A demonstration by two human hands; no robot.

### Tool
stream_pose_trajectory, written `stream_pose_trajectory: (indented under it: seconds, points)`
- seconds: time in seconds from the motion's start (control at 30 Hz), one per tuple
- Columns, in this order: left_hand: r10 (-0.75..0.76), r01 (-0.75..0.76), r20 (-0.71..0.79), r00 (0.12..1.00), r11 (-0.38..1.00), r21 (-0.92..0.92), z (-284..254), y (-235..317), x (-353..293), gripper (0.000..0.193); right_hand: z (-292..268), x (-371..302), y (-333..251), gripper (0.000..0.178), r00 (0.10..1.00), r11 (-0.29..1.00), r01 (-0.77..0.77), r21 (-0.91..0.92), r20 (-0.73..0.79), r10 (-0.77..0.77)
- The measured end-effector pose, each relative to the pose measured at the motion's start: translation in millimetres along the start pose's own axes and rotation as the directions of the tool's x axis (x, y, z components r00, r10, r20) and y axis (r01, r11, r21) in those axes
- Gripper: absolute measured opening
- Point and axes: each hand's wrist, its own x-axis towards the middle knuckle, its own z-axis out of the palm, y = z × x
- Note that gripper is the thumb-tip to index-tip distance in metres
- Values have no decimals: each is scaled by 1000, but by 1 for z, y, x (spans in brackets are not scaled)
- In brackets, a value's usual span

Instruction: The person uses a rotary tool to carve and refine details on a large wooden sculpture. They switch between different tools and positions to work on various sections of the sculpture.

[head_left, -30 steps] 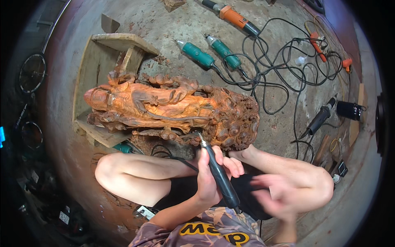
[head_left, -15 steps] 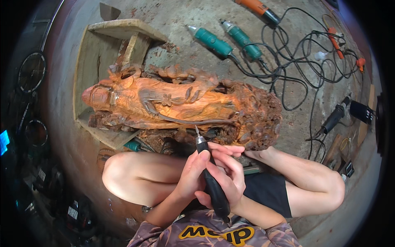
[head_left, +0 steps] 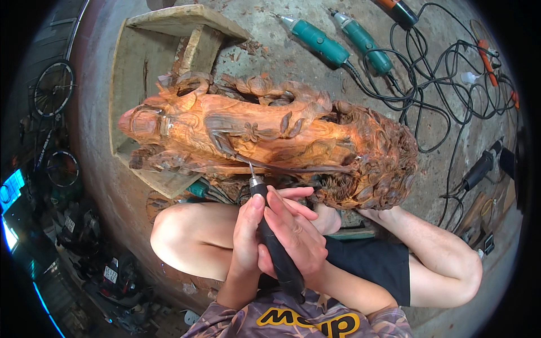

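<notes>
Two-handed hold on a slim black rotary tool (head_left: pixel 280 262), bit at the carved wooden figure (head_left: pixel 236 132)

You have the tool slanting away from your chest, its thick rear end near your shirt (head_left: pixel 242 324) and its pointed metal bit (head_left: pixel 251 168) aimed forward and slightly to your left. Your left hand (head_left: pixel 243 239) is clasped around the front part, with the thumb on top just behind the silvery collar (head_left: pixel 256 180). Your right hand (head_left: pixel 301 242) grasps the same tool from the other side, overlapping the left, so where one hand's fingers end behind the other is hard to make out. The bit reaches a dark raised band along the figure's near side; whether it touches, you cannot tell from this angle.

The figure lies lengthwise across your front, beyond your folded legs. Its reddish narrow end sits in an angled wooden frame (head_left: pixel 127 84) on your left, and its knotty, darker broad end is near your right shin (head_left: pixel 428 236). Past it, on the concrete floor (head_left: pixel 313 84), two green power tools (head_left: pixel 320 44) lie side by side, and black cables (head_left: pixel 354 72) tangle off to your right. Near the top edge, an orange-and-black tool (head_left: pixel 403 14) is partly cut off.
</notes>
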Motion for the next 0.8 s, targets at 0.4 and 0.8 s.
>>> stream_pose_trajectory:
  seconds: [0.4, 0.8]
  points:
    - [-104, 94, -57, 993, 983, -158, 1, -2, 8, 62, 5, 1, 9, 52, 1000, 1000, 13, -26, -22, -14]
    - [-134, 129, -21, 991, 981, -145, 1, -5, 8, 60, -2, 2, 6, 47, 998, 999, -32, -5, -45, 32]
